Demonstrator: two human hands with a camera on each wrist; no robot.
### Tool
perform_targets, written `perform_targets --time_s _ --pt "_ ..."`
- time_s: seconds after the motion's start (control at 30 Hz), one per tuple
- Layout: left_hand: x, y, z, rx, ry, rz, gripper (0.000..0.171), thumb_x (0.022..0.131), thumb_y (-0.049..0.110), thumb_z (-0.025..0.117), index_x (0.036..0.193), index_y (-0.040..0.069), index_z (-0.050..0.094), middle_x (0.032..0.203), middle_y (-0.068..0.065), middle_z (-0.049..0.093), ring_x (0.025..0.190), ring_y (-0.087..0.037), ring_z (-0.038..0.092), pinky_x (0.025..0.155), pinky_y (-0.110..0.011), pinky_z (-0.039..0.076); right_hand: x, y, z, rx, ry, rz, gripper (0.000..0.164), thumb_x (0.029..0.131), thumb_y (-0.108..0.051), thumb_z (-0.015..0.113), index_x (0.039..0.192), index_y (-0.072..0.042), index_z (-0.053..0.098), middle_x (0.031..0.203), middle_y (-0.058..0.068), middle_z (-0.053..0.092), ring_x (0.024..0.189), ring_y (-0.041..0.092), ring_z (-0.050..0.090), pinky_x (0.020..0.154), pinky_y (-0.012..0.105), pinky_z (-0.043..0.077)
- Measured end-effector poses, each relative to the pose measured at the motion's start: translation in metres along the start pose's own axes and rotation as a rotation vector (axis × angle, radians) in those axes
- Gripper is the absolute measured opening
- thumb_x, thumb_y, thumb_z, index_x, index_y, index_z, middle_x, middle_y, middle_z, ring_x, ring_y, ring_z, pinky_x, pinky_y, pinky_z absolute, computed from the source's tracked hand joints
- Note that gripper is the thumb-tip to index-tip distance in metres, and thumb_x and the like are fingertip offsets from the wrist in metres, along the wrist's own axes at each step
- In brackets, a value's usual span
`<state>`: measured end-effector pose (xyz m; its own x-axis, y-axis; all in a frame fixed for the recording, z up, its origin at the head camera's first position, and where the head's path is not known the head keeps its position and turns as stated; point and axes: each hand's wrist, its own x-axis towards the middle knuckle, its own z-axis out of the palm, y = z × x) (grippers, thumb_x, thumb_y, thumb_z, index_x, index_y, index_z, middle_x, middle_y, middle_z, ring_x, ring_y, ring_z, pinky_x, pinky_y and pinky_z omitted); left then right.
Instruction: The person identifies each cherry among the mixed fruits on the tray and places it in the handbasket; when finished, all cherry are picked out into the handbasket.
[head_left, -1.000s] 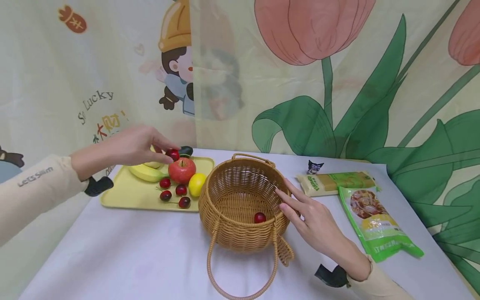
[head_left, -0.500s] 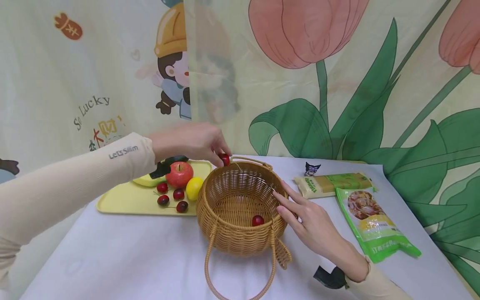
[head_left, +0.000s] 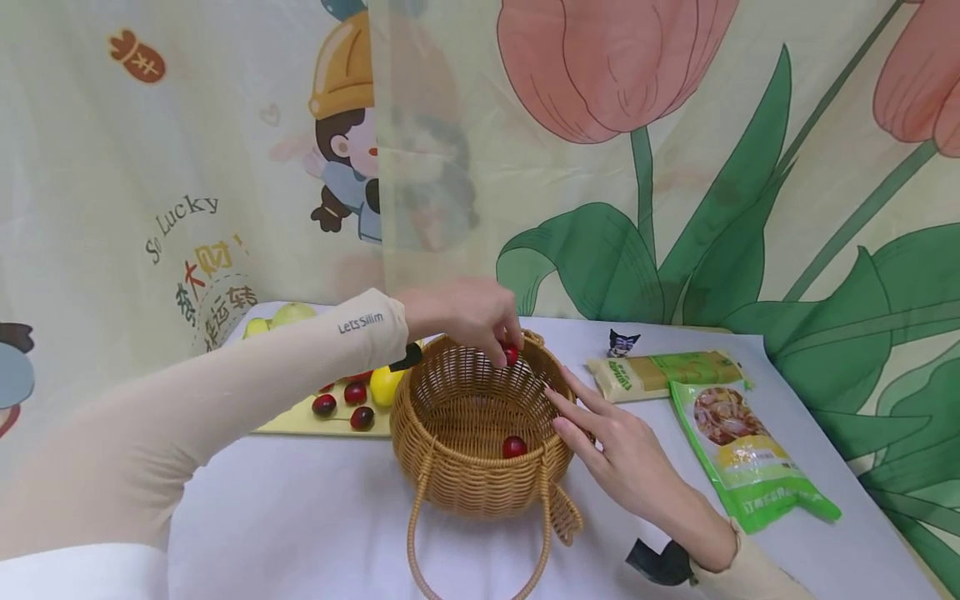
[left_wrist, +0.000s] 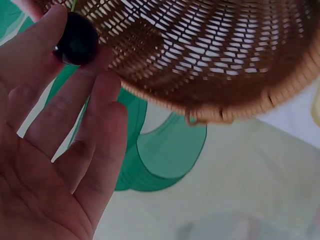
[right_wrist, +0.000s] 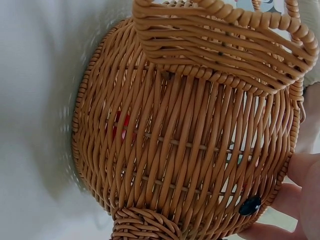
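Observation:
My left hand [head_left: 480, 312] pinches a dark red cherry [left_wrist: 79, 39] between thumb and fingertips, over the far side of a round wicker basket [head_left: 480, 487]. One cherry [head_left: 514, 447] lies inside the basket near its front wall; a bit of red shows through the weave in the right wrist view. My right hand [head_left: 626, 442] rests with extended fingers on the basket's right rim. The basket's front handle [head_left: 412, 546] hangs down toward me. Several more cherries [head_left: 324, 406] lie on a yellow tray [head_left: 300, 421] at the left, partly hidden by my left sleeve.
A lemon [head_left: 385, 386] sits on the tray against the basket's left side. Green fruit [head_left: 294, 313] shows behind my sleeve. Right of the basket lie a noodle pack [head_left: 663, 373] and a green food bag [head_left: 753, 454], with a small dark figure [head_left: 622, 342] behind them.
My left hand has carried the cherry from above the tray rightward to over the basket. My right hand has stayed at the rim.

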<state>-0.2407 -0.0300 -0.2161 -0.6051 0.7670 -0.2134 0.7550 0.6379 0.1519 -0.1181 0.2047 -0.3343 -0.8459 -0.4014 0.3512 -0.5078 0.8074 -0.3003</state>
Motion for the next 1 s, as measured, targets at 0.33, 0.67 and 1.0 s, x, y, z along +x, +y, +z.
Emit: perform_targets --time_s 0.33,0.67,1.0 --pt "0.022 0.004 0.038 -0.038 0.040 0.007 0.034 0.089 0.031 0.082 0.121 0.020 0.078 0.111 0.002 0.080 0.105 -0.011 0.072 0.093 -0.033 0.056 -0.002 0.002 0.000 -0.013 0.012 -0.007 0.041 0.106 -0.034 0.055 0.145 -0.021 0.060 0.162 0.006 0.044 0.088 0.014 0.064 0.064 0.022 0.045" --pt "0.034 0.005 0.067 -0.029 0.068 0.072 0.026 0.086 0.031 0.084 0.111 0.023 0.082 0.101 0.007 0.080 0.093 -0.008 0.071 0.085 -0.031 0.057 -0.003 0.002 0.002 0.004 0.020 -0.004 0.040 0.106 -0.033 0.055 0.145 -0.022 0.060 0.163 0.005 0.043 0.109 0.025 0.070 0.070 0.027 0.051" --pt "0.032 -0.002 0.074 0.034 0.106 0.076 0.024 0.084 0.033 0.085 0.107 0.025 0.082 0.100 0.009 0.079 0.092 -0.008 0.067 0.085 -0.033 0.056 -0.001 0.000 0.002 0.013 0.026 -0.016 0.040 0.106 -0.032 0.055 0.145 -0.022 0.060 0.163 0.004 0.042 0.105 0.022 0.070 0.070 0.027 0.052"
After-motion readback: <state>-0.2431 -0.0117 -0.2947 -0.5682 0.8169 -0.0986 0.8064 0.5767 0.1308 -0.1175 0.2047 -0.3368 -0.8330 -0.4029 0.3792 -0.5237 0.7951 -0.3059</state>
